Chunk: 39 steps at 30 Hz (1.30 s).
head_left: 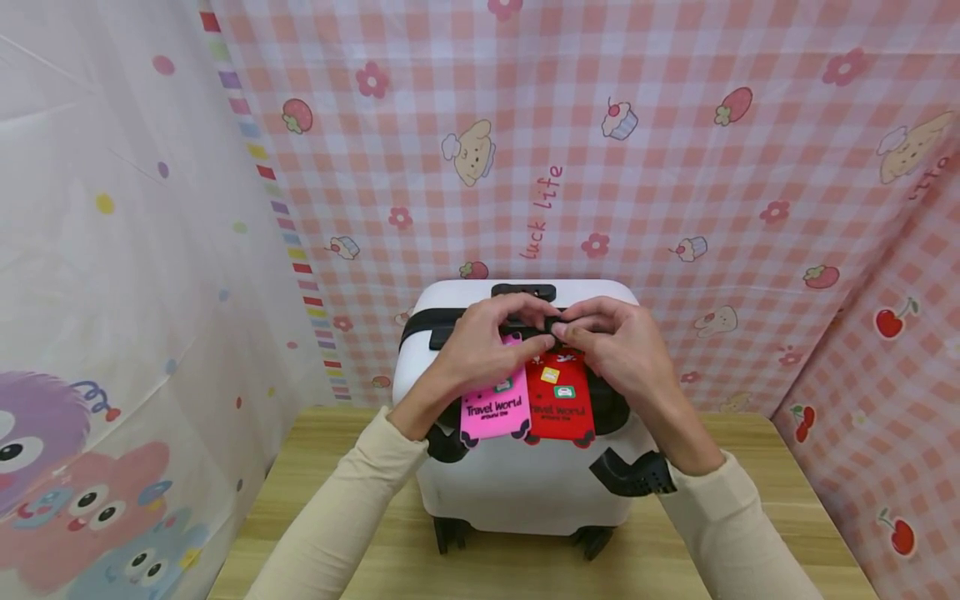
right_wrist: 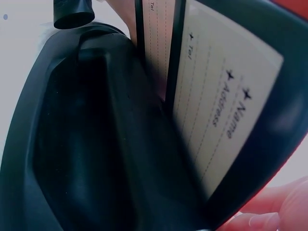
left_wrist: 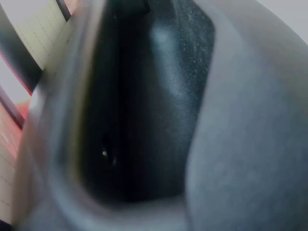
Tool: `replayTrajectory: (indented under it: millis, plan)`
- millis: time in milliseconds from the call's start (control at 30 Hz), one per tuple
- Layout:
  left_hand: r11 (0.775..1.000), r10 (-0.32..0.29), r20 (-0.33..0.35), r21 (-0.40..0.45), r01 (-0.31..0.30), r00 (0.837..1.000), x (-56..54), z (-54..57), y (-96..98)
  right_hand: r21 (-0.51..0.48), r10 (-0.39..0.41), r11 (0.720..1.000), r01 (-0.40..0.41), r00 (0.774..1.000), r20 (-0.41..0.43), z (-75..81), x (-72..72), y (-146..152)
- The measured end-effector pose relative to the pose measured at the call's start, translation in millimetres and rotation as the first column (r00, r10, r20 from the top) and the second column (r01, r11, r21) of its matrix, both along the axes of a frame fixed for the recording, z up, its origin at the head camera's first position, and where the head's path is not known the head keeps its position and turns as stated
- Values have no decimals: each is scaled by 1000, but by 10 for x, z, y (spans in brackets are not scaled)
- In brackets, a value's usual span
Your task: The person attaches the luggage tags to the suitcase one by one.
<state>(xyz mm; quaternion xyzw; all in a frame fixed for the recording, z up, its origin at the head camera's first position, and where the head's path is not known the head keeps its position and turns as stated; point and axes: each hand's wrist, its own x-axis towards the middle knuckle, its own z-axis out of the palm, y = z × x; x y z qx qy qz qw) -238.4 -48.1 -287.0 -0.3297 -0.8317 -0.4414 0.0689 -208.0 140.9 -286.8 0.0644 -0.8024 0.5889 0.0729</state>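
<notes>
A white suitcase [head_left: 525, 496] stands upright with black trim. Over its top, my left hand [head_left: 483, 346] and right hand [head_left: 626, 342] meet, fingertips pinching a small black strap [head_left: 553, 323] between them. Below the fingers hang two luggage tags: a pink tag [head_left: 495, 412] on the left and a red tag [head_left: 564, 408] overlapping beside it. In the right wrist view, a paper card [right_wrist: 226, 91] with name and address lines shows on the red tag's back. Black plastic [left_wrist: 250, 134] around a deep recess fills the left wrist view. My fingers partly hide the strap.
The suitcase's wheels [head_left: 450, 533] rest on a wooden table [head_left: 337, 500]. Behind it hangs a pink checked curtain [head_left: 525, 125], with a white patterned curtain [head_left: 187, 275] at left. Black camera mounts [head_left: 633, 473] sit at the wrists.
</notes>
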Motion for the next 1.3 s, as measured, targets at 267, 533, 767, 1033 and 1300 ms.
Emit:
replayTrajectory:
  millis: [267, 533, 767, 1033, 1300]
  plan:
    - [1000, 0, 4, 9, 0, 1000, -5, -5, 4, 25, 2, 1000, -2, 1000, -8, 0, 13, 9]
    - [1000, 2, 15, 17, -2, 1000, -2, -4, 10, -7, 30, 1000, -30, 999, -23, -23, 18, 32]
    - [1000, 0, 29, 26, -1, 1000, -1, 0, 5, -1, 80, 997, -80, 996, -40, -34, 19, 72]
    - [999, 0, 38, 35, -1, 999, -8, -8, 6, 30, 133, 991, -132, 990, -41, -47, 20, 115]
    - [999, 5, 56, 47, -7, 998, -8, -17, 3, 49, 139, 989, -137, 989, -49, -44, 29, 118]
